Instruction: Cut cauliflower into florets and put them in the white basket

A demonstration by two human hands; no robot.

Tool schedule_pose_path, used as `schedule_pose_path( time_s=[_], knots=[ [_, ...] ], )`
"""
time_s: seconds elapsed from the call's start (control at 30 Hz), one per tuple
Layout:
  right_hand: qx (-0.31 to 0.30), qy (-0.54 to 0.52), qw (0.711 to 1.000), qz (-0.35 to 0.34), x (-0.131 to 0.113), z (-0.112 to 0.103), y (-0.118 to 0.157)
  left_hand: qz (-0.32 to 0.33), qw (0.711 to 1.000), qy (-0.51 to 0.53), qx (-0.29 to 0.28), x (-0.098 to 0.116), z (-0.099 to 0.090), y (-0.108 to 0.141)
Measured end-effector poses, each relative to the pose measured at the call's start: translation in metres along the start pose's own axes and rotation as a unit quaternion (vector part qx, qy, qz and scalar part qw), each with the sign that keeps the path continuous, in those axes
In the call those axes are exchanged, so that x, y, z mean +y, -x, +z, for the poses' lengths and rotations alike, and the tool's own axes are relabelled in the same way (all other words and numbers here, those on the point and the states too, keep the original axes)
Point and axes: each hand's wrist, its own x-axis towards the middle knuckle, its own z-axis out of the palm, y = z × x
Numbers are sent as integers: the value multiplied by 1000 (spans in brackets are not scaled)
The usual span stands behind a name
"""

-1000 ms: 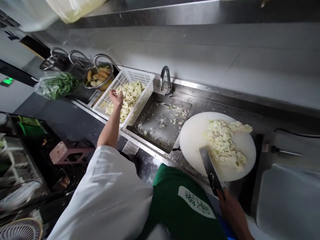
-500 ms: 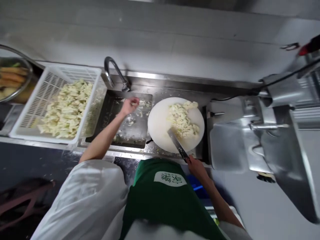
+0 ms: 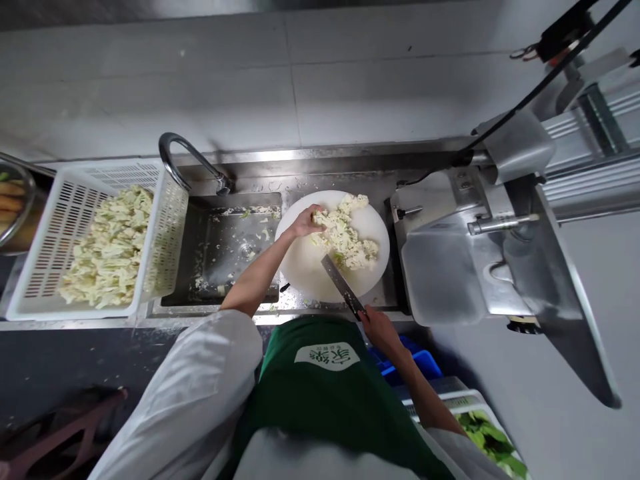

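Pieces of cauliflower lie heaped on the right half of a round white cutting board. My left hand is at the heap's left edge, its thumb and fingers curled around some cauliflower; the fingertips are partly hidden. My right hand is closed around the dark handle of a cleaver. The blade slants up and left over the board's front, its tip close to the lower edge of the heap.
A sink with scraps lies left of the board, under a curved faucet. Further left stands a white basket of cut cauliflower. A metal slicing machine borders the board's right side. Leafy greens lie low at right.
My left hand has moved right from over the sink to the cauliflower on the board. The right hand keeps the cleaver over the board's front. The view has shifted.
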Motion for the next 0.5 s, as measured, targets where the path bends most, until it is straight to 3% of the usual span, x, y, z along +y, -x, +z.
schedule_pose_path(
  time_s=[0.13,0.23,0.4,0.5],
  knots=[
    [-18,-13,1000,12,2,-2,-4,-125,991,52,-9,4,-15,33],
    [-16,-12,1000,4,4,-4,-5,-122,991,-46,4,12,-22,49],
    [-3,7,1000,-17,5,-6,-3,-100,981,-144,81,31,-27,66],
    [4,6,1000,-11,7,-6,0,-135,971,-152,127,29,-48,92]
  ],
)
